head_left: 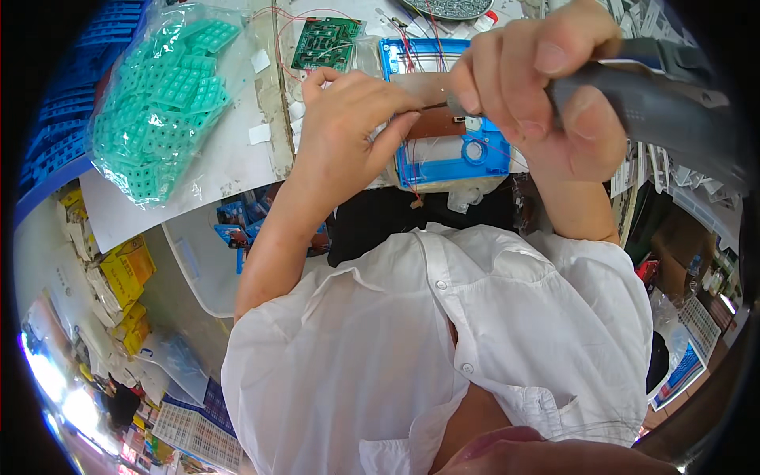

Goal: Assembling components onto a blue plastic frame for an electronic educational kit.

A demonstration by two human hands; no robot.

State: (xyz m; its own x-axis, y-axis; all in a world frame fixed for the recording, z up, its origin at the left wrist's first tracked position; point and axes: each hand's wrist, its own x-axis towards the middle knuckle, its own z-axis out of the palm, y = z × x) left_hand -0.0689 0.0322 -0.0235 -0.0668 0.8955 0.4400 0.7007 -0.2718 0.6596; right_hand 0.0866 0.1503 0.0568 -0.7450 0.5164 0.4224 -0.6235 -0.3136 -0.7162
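Observation:
My right hand [546,95] is wrapped round the thick dark grey handle of what looks like an electric screwdriver [633,99]. Its thin shaft points left, down toward a brown circuit board [435,125]. That board lies in an open blue plastic casing [447,170] with a round ring moulded into it and thin red wires running along it. My left hand [348,119] reaches over the casing's left side, thumb and forefinger closed near the tool's tip. Whatever small thing those fingertips may hold is hidden.
A green circuit board [323,43] with red wires lies beyond my left hand. Left of it rests a clear bag of teal keypads [170,103], beside stacked blue plastic parts [67,111]. A metal dish of small screws [451,6] stands at the back. White plastic pieces [653,170] heap up at right.

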